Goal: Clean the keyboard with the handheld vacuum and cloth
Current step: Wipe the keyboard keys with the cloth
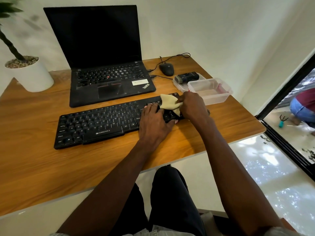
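A black Zebronics keyboard (95, 123) lies aslant across the middle of the frame on a wooden desk (42, 167), its right end higher in the picture than its left. The left hand (154, 122) rests flat on the keyboard's right part, fingers straight and spread over the keys, holding nothing. Just to its right, the right hand (191, 106) pinches a pale yellow cloth (168, 103) between thumb and curled fingers; the cloth lies bunched over the keys at the keyboard's far right end, touching them, with one corner sticking up toward the upper left. Behind the keyboard, in the upper middle of the frame, an open ThinkPad laptop (105, 65) stands with a dark screen. Right of the laptop sits a black wired mouse (167, 69), and further right a small dark handheld vacuum (187, 77) with a brush tip lies on a clear lid, well apart from both hands. A clear plastic container (210, 91) stands just in front of the vacuum, close to the right hand. At the upper left a white pot (32, 75) holds a plant. At the right edge, beyond a dark door frame, a crouching person (303, 106) shows on the floor outside.
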